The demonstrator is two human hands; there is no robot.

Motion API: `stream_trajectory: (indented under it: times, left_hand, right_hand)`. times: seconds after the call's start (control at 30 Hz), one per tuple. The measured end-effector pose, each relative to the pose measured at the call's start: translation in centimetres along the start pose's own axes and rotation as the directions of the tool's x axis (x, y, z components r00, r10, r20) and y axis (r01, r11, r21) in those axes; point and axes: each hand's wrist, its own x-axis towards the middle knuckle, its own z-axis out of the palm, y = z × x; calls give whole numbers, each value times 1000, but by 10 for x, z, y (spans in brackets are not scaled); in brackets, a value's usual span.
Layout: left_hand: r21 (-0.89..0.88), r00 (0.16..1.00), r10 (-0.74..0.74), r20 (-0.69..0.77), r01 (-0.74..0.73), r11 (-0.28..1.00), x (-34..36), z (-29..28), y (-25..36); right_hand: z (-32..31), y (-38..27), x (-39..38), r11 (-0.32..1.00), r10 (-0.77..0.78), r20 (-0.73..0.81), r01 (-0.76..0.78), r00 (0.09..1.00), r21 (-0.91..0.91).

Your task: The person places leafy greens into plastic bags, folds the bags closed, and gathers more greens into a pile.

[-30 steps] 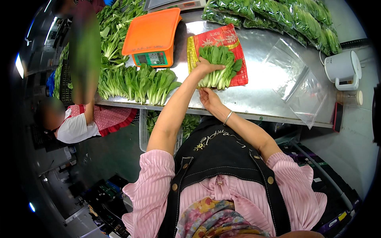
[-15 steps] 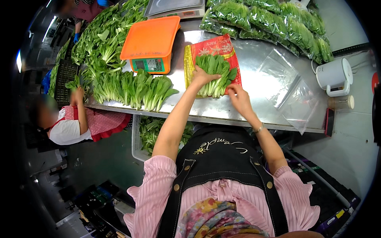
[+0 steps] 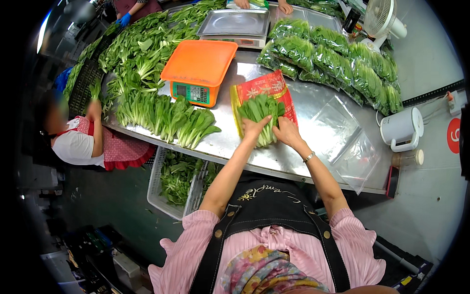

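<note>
A bunch of leafy greens (image 3: 263, 109) with pale stalks lies on a flat red and yellow rice bag (image 3: 289, 100) in front of me. My left hand (image 3: 253, 129) is closed around the bunch's left side, its thumb across the stalks. From the right, my right hand (image 3: 289, 132) presses in against the same bunch, its fingers bent and partly hidden. Left of the bag, a row of more loose greens (image 3: 171, 120) lies along the table edge. Behind that row stands an orange digital scale (image 3: 198, 63) with nothing on its pan.
Bagged greens (image 3: 313, 56) are stacked at the back right. Clear plastic bags (image 3: 350, 154) lie to the right, near a white kettle (image 3: 402, 128). A second scale (image 3: 235, 23) stands behind the orange one. Below the table is a crate (image 3: 159, 193) of greens. A co-worker (image 3: 90, 142) is at the left.
My right hand has come in from the bag's edge onto the right side of the greens. The left hand keeps its hold. The view has shifted, showing more of the table's far side.
</note>
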Motion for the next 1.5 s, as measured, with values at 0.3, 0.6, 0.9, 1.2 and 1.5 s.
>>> stream_trajectory:
  times: [0.3, 0.6, 0.9, 1.2, 1.5]
  left_hand:
    - [247, 968, 144, 206, -194, 950, 33, -28, 12]
    - [438, 860, 273, 430, -463, 770, 41, -53, 16]
    - [519, 935, 268, 232, -352, 779, 16, -41, 18]
    - [514, 928, 230, 294, -357, 780, 29, -40, 15]
    - [376, 636, 183, 749, -637, 673, 123, -56, -2]
  right_hand:
    - [76, 32, 13, 946, 92, 101, -119, 991, 301]
    - [61, -2, -3, 237, 36, 515, -508, 857, 828]
    - [28, 19, -10, 629, -20, 598, -454, 802, 631]
    - [-20, 65, -27, 625, -729, 67, 702, 682, -341]
    - [-34, -40, 36, 346, -931, -29, 854, 364, -387]
